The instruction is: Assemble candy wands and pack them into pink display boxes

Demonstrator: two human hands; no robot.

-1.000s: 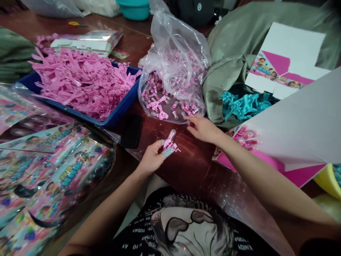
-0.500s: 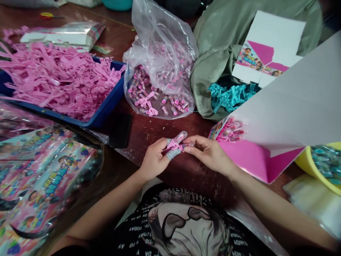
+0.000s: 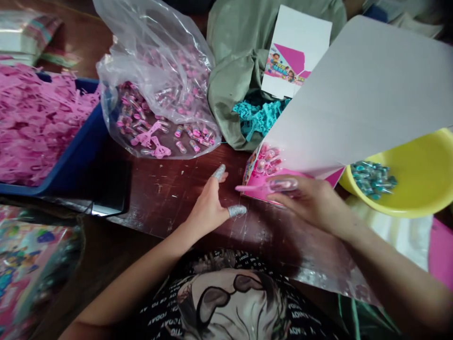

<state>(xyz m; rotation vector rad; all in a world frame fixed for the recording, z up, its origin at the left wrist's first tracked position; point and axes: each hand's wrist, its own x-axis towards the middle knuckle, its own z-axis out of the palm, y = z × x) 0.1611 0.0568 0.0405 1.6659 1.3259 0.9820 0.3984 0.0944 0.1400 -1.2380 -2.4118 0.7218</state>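
Note:
My right hand (image 3: 304, 200) pinches a clear plastic capsule (image 3: 283, 184) with a pink plastic strip (image 3: 251, 188) sticking out to the left. It hovers at the edge of an open pink-and-white cardboard box (image 3: 300, 172), which has pink-capped capsules (image 3: 265, 163) inside. My left hand (image 3: 208, 205) rests on the dark wooden table (image 3: 159, 198), holding nothing, with its fingers apart. Silver tape wraps the tips of two fingers. Behind it lies a clear plastic bag (image 3: 155, 80) of pink-capped capsules and pink strips.
At left stands a blue tray (image 3: 81, 141) heaped with pink plastic strips. A black phone (image 3: 106, 189) lies by it. A yellow basin (image 3: 406, 198) of teal capsules is at right. Green cloth, teal strips, a flat printed box and printed sheets surround the work area.
The capsule has passed from my left hand to my right hand and moved right to the box. My left hand has let go, and the view has turned right.

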